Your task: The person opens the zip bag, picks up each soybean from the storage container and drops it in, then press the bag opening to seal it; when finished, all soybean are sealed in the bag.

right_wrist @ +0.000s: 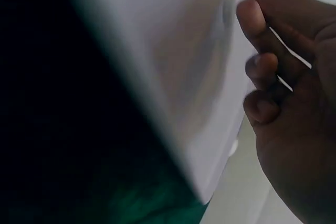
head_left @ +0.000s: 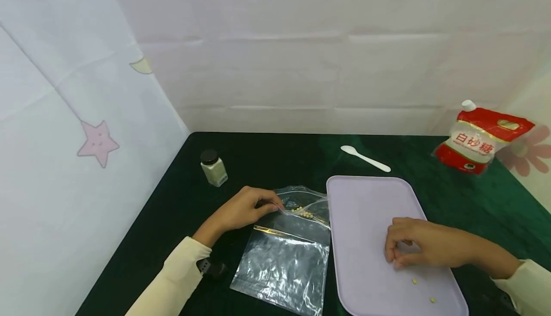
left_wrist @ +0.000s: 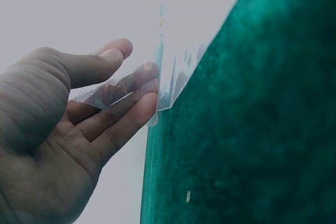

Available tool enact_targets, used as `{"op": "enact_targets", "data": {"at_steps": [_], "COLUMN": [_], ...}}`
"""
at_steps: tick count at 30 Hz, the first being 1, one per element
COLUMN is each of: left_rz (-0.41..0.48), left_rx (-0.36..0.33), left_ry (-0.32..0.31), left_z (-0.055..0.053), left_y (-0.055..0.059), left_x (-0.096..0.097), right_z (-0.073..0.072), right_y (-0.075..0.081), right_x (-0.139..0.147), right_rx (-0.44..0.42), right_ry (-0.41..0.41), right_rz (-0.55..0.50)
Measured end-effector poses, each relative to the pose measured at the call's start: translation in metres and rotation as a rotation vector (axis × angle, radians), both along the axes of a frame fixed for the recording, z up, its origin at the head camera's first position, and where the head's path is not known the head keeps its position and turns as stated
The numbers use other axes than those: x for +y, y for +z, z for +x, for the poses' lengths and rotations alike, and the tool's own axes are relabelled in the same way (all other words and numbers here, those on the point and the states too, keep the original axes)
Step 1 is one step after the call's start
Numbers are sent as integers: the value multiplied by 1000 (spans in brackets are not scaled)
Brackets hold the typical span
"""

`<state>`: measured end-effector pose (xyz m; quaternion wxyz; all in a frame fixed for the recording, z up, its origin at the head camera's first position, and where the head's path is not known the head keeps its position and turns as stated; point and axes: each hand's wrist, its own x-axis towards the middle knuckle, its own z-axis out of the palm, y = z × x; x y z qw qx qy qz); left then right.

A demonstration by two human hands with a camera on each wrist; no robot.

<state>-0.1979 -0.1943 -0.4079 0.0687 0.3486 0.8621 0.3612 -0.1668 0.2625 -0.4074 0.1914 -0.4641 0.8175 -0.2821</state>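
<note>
My left hand (head_left: 251,206) pinches the left edge of a clear zip-lock bag (head_left: 284,268) near its mouth, and clear plastic covers some of its fingers in the left wrist view. Small pale-yellow beans (head_left: 303,212) lie in a cluster at the bag's upper part. Over the lilac tray (head_left: 366,201), my right hand (head_left: 424,243) points down with curled fingers, thumb and fingertips close together at the surface. I cannot tell whether a bean is between them. Two loose beans, a nearer one (head_left: 432,300) and a farther one (head_left: 414,281), lie on the tray beside this hand.
A small jar (head_left: 214,168) with a black lid stands behind my left hand. Behind the tray lies a white spoon (head_left: 366,158). A red-and-white spouted pouch (head_left: 478,139) stands at the back right of the dark green tabletop (head_left: 275,158).
</note>
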Motion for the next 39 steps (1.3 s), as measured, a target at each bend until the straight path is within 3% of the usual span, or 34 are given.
{"op": "enact_targets", "data": {"at_steps": [4, 13, 23, 35, 39], "left_rz": [6, 7, 2, 2, 2], "left_rx": [-1, -1, 22, 7, 13], "left_ry": [13, 0, 2, 12, 2], "left_z": [1, 1, -1, -1, -2], "left_y": [-1, -2, -4, -4, -3], "left_x": [-1, -1, -1, 1, 1], "right_z": [9, 31, 43, 51, 49], "right_y": [-9, -20, -22, -18, -17], "right_x": [21, 50, 66, 68, 67], "right_rx": [-119, -196, 0, 87, 79], "right_ry": [33, -50, -95, -78, -80], "right_rz": [-21, -30, 93, 111, 140]}}
